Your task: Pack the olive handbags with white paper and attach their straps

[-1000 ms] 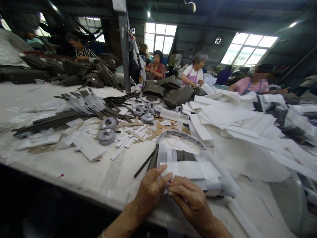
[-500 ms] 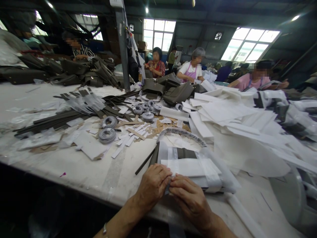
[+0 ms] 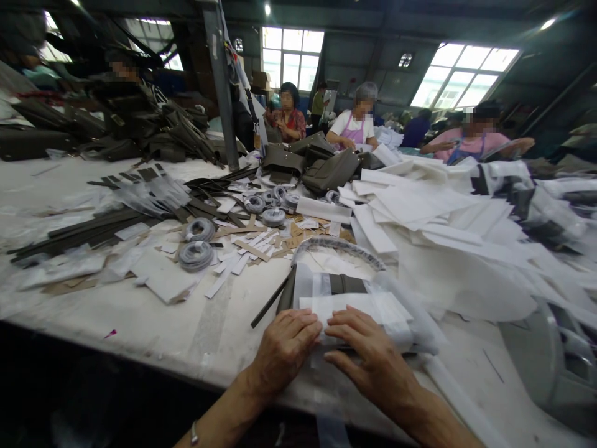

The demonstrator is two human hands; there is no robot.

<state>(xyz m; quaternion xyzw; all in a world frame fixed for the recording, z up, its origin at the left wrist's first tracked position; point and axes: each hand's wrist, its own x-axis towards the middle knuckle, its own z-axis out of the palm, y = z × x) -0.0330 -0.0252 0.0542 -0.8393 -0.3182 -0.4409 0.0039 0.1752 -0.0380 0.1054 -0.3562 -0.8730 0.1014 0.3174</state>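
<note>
While the left hand [image 3: 284, 351] and right hand [image 3: 368, 358] lie flat, fingers together, on the wrapped bag [image 3: 354, 305] near the table's [image 3: 140, 317] front edge, press the paper evenly, smoothing outward, avoiding creases.

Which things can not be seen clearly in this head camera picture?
- Near edge of the wrapped dark bag: covered by the left hand and right hand.
- Bag body: mostly hidden by white wrapping.
- Grey object at right: blurred, cut by the edge.
- Paper strips: too small to read.
</note>
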